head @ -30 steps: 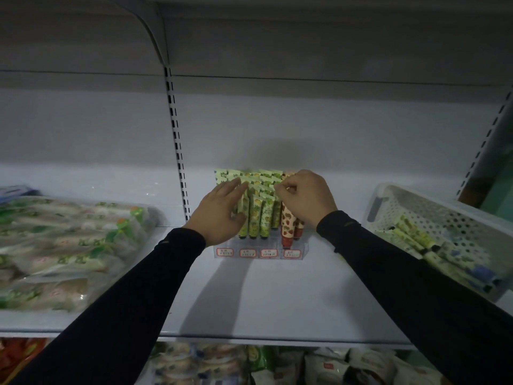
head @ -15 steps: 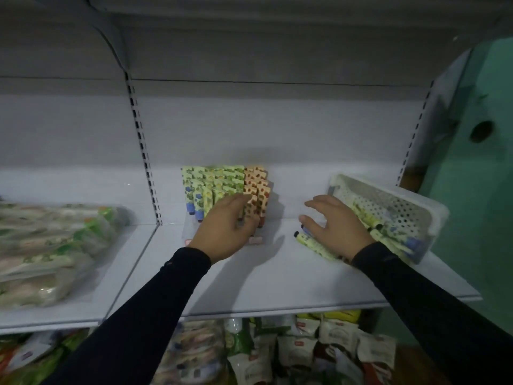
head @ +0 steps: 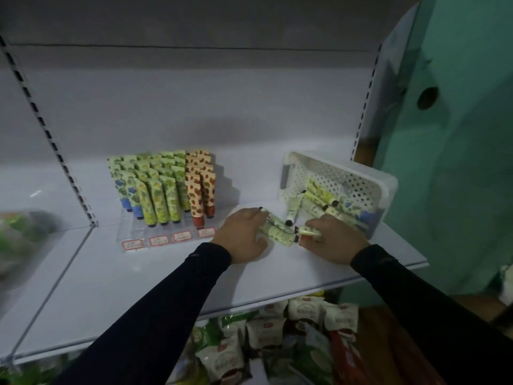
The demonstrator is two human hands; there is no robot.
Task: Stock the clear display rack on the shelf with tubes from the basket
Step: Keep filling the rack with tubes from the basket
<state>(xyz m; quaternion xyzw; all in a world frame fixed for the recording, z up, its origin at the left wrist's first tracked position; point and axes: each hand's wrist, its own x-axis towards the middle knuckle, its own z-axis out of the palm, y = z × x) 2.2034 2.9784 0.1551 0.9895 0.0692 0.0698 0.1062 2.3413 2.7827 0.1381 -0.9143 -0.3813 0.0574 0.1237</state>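
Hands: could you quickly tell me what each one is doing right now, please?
Left hand: rests on the green tubes lying on the shelf; grip cannot be told.
Right hand: grips a pale tube.

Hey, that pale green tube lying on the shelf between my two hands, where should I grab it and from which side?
Pinch the pale green tube across its middle, coming down from above. It lies flat on the shelf, dark cap toward the right hand, so its long sides are likely the easiest to reach. The left hand is closest.
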